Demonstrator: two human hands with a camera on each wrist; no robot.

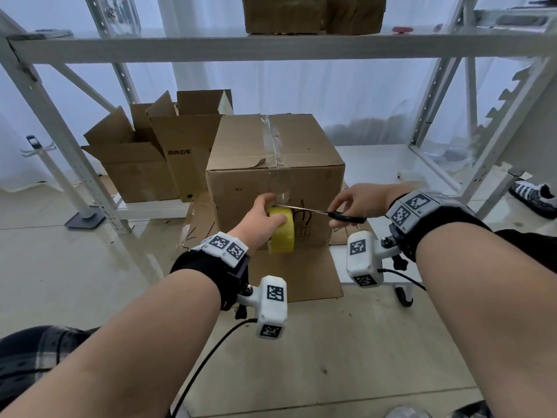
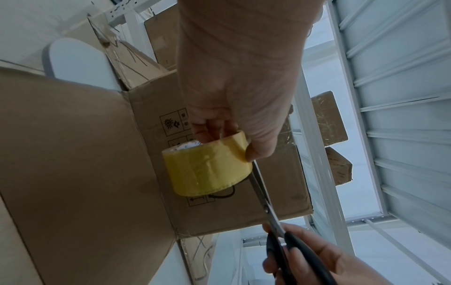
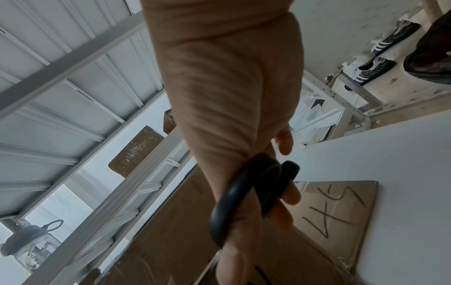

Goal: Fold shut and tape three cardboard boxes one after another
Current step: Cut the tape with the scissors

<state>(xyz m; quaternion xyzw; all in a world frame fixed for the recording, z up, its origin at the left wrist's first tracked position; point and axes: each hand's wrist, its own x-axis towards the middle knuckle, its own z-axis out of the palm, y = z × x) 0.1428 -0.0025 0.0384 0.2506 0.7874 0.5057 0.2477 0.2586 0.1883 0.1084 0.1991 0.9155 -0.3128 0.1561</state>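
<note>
1. I am holding the yellow tape roll [image 1: 281, 230] in my left hand [image 1: 259, 222], fingers curled through its core, just in front of the near face of the closed box [image 1: 274, 164]. That box is sitting on a flattened sheet of cardboard [image 1: 304, 274] on the low shelf deck, at 12 o'clock from me.
2. My right hand [image 1: 355, 203] is gripping the black-handled scissors [image 1: 319, 211], fingers through the loops. The blades are reaching toward 9 o'clock, to where the clear tape is running down from the box's top edge to the roll.
3. Judging progress: this box's flaps are folded shut and a tape strip [image 1: 272, 140] is lying along the top seam and over the front edge. Cutting the strip free from the roll looks like the step in hand.
4. Two more boxes, open box A [image 1: 132, 164] and open box B [image 1: 190, 152], are standing at 10 o'clock with flaps up, untaped. So I am reading this as the first of three nearly done, two left.
5. The head view is showing the whole layout, including the taped seam and the waiting boxes.
6. The left wrist view is showing what the head view hides: my fingers inside the roll's core and the blades [image 2: 262, 190] passing just beside the roll's edge.
7. The right wrist view is showing only the scissor loops [image 3: 253, 194] in my grip; the blades and the tape are out of sight there.
</note>
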